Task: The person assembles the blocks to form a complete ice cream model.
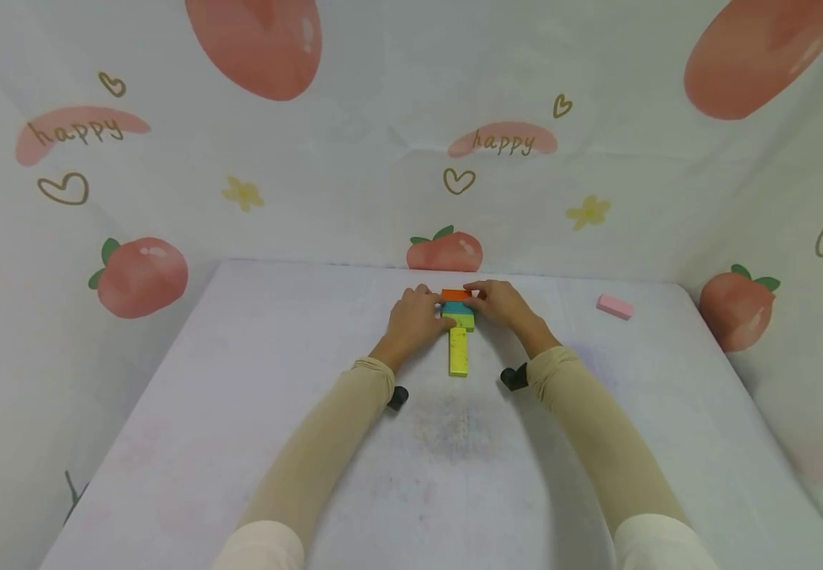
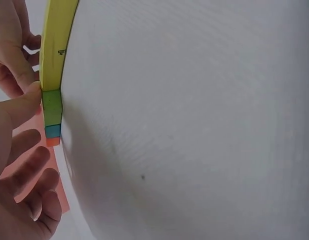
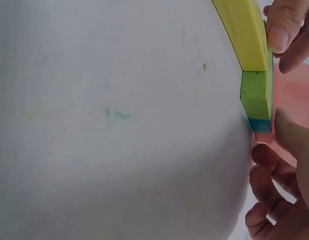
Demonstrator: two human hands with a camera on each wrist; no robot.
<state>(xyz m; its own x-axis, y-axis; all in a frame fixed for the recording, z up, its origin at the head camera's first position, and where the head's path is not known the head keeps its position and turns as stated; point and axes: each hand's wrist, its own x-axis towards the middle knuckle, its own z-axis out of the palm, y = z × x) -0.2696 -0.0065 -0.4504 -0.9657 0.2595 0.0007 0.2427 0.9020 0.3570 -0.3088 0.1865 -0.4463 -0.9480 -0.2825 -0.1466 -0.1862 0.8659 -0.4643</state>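
Orange, blue and green blocks lie side by side in a stack-like row on the table. A long yellow block extends from the green one toward the person. At the left end of the row, my left hand holds the blocks, its thumb touching the green one and its index finger near the orange one. My right hand grips the right end, index finger at the orange block's far edge and thumb by the blue block. The other fingers of both hands are curled loosely.
A pink block lies alone at the back right of the white table. Behind the table hangs a printed cloth with peaches and hearts. Dark wrist-camera parts show beside the sleeves.
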